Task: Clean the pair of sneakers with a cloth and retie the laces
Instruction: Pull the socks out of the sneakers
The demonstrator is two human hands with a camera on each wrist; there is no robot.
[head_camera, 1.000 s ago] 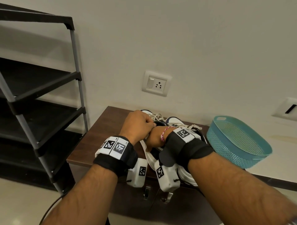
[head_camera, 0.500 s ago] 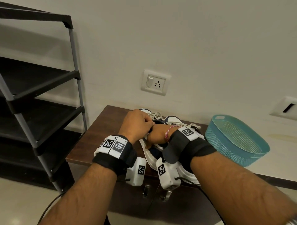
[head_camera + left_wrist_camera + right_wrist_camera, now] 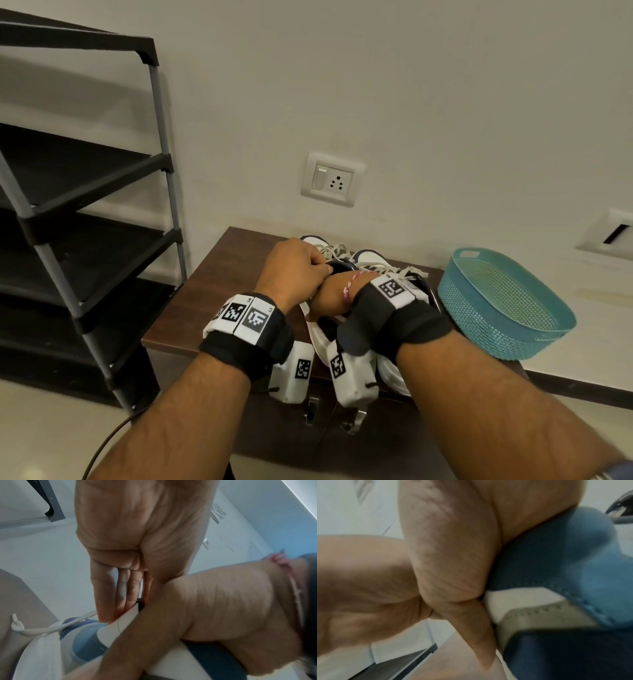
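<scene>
Two white and blue sneakers stand side by side on a brown table [image 3: 212,294]. The left sneaker [image 3: 318,337] lies under both hands, and the right sneaker [image 3: 368,255] shows only its toe and loose laces [image 3: 334,250]. My left hand [image 3: 298,270] is curled over the left sneaker's tongue, its fingertips [image 3: 102,619] pinching the white edge by a loose lace [image 3: 34,630]. My right hand [image 3: 330,298] reaches under the left one. Its thumb [image 3: 471,628] lies along the sneaker's white panel beside the blue collar [image 3: 556,561]; its fingers are hidden. No cloth is in view.
A teal plastic basket [image 3: 507,308] sits on the table just right of the sneakers. A black shelf rack [image 3: 85,205] stands to the left, on the floor. A wall socket [image 3: 330,180] is behind the table. Metal cabinet handles [image 3: 310,411] show below the table's front edge.
</scene>
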